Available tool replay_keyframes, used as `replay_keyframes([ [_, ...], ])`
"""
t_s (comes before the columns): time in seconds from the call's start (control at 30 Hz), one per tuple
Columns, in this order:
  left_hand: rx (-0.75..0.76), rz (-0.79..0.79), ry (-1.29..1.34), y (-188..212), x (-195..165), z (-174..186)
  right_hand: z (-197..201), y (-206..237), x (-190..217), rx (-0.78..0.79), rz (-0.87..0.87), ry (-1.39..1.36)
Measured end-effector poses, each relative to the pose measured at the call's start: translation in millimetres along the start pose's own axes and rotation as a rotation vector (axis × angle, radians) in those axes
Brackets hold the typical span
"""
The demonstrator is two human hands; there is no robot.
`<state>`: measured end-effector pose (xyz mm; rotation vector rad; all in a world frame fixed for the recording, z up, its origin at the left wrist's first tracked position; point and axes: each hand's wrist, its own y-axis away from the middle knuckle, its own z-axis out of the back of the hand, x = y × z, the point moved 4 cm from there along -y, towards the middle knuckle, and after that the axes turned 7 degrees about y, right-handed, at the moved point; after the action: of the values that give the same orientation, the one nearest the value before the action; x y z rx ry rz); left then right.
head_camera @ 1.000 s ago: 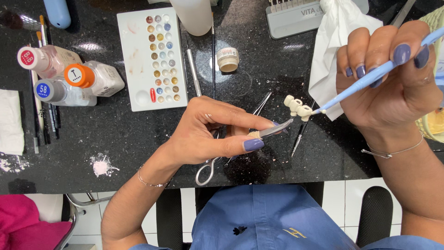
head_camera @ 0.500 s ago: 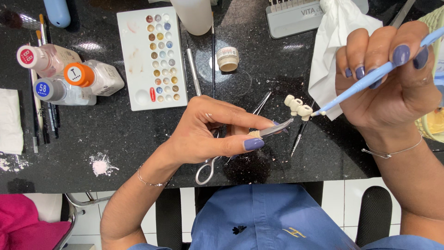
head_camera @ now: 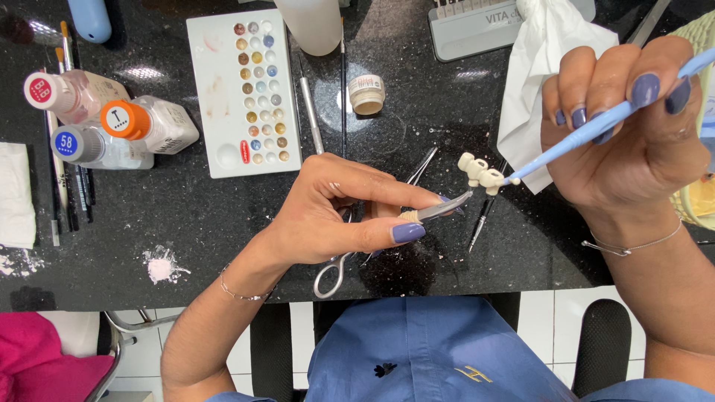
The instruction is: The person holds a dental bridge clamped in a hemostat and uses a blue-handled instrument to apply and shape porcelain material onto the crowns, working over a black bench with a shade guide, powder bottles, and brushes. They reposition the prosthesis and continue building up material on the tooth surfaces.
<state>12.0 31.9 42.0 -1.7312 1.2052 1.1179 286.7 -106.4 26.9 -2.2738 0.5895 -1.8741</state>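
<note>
Your left hand (head_camera: pixel 335 216) pinches forceps (head_camera: pixel 439 208) that clamp the tooth bridge (head_camera: pixel 480 171) above the tabletop (head_camera: pixel 186 223). Your right hand (head_camera: pixel 633 141) pinches a brush (head_camera: pixel 588 130), tip touching the bridge. Pressing too hard could knock the bridge loose onto the tabletop.

Blue brush handle (head_camera: pixel 596 126) ran off right edge; brush tip hidden behind tooth bridge (head_camera: pixel 480 171); forceps (head_camera: pixel 387 238) shaft largely covered by left hand (head_camera: pixel 335 219); white bottle (head_camera: pixel 311 22) cropped at top edge.
</note>
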Motion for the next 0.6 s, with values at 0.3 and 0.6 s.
replay_keyframes([
  [0.3,-0.01,0.017,0.012,1.8,-2.2,-0.8,-0.5,2.1,1.8,-0.003,-0.012,-0.012],
  [0.6,-0.008,0.012,0.006,1.2,-2.6,-1.4,-3.5,-0.2,2.4,-0.018,-0.012,0.004],
])
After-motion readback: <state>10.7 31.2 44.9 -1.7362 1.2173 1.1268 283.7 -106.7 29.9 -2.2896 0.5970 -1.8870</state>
